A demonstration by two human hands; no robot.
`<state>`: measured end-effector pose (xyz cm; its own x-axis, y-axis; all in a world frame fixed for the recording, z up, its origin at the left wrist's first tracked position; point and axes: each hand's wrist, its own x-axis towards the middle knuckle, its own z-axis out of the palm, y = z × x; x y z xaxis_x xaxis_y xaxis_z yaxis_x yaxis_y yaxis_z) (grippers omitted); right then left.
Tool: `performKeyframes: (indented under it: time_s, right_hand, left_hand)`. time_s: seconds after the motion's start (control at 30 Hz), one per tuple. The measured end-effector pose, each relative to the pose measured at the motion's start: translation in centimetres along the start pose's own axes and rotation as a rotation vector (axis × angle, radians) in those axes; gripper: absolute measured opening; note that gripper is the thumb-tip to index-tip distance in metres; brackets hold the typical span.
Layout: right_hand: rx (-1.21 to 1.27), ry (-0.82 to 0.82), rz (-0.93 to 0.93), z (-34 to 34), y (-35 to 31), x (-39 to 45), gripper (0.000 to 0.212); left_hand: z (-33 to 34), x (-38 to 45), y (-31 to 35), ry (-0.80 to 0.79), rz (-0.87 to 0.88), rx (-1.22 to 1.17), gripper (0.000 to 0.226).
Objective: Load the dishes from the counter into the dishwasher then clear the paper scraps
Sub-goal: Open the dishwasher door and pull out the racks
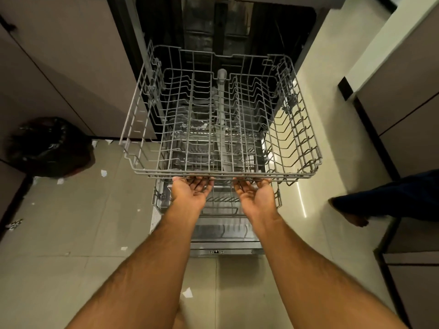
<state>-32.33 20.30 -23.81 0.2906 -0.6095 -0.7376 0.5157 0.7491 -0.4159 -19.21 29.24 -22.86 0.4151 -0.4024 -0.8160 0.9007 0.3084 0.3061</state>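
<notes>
The dishwasher (306, 29) stands open in front of me. Its grey wire upper rack (140, 115) is pulled far out and holds no dishes. My left hand (191, 189) and my right hand (255, 192) are palm up under the rack's front rail, with the fingertips curled round the wire. Below them lies the lower rack (221, 205) on the open door (225, 250). White paper scraps lie on the tiled floor, one (187, 292) between my forearms, others (103, 172) to the left. No dishes are in view.
A bin lined with a black bag (47, 146) stands on the floor at the left, beside beige cabinet fronts (59, 67). Another person's leg in dark trousers and bare foot (351, 212) stand at the right, near more cabinets (403, 91).
</notes>
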Motion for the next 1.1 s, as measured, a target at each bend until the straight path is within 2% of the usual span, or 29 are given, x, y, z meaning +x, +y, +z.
performKeyframes:
  time_s: [0.3, 0.7, 0.97, 1.1]
  right_hand:
    - [-0.02, 0.0, 0.004, -0.1, -0.5, -0.7, 0.028]
    - [-0.003, -0.022, -0.013, -1.5, -0.7, -0.4, 0.038]
    - [-0.147, -0.005, -0.062, -1.3, -0.9, -1.6, 0.045]
    - [-0.361, 0.116, -0.198, -0.7, -0.9, -2.9, 0.03]
  left_hand:
    - [-0.1, -0.2, -0.1, 0.007, 0.018, 0.015, 0.043]
    - [-0.6, -0.8, -0.4, -0.025, 0.034, -0.049, 0.053]
    - [-1.7, -2.5, 1.4, 0.011, 0.038, 0.174, 0.044]
    - [-2.0, -3.7, 2.4, 0.103, 0.098, 0.34, 0.029]
